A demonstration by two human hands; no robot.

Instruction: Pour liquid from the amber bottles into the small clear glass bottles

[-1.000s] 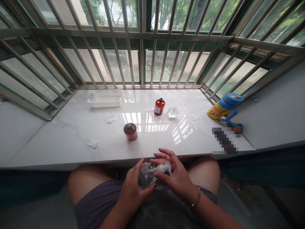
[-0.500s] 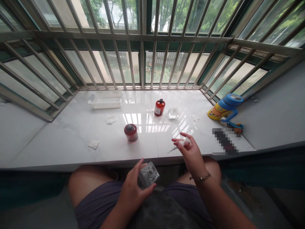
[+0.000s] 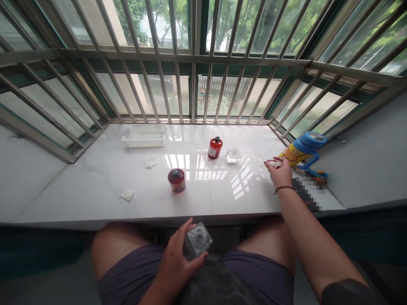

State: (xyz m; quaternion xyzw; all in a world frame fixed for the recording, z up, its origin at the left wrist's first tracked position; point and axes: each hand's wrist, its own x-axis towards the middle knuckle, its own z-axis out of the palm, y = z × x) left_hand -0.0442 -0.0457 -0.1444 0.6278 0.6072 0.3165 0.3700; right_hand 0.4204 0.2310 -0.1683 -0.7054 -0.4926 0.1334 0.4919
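Observation:
My left hand (image 3: pixel 176 258) is closed around a clear square bottle (image 3: pixel 198 240) held over my lap, its open neck facing up. My right hand (image 3: pixel 280 169) reaches out over the right part of the white marble ledge (image 3: pixel 104 182). Its fingers pinch a small clear pump top (image 3: pixel 274 162) just above the ledge, beside a white pad (image 3: pixel 260 162). A yellow and blue drinking bottle (image 3: pixel 302 149) lies right behind that hand.
On the ledge stand a red bottle with a black cap (image 3: pixel 215 148), a squat red jar (image 3: pixel 177 180) and a small clear glass container (image 3: pixel 233 155). A white slotted basket (image 3: pixel 144 135) sits at the back left. Two more white pads (image 3: pixel 151 162) (image 3: pixel 127 195) lie left. Window bars enclose the ledge.
My right hand took the pump top off the clear bottle and carried it up and right to the ledge near the drinking bottle. My left hand kept the bottle over my lap.

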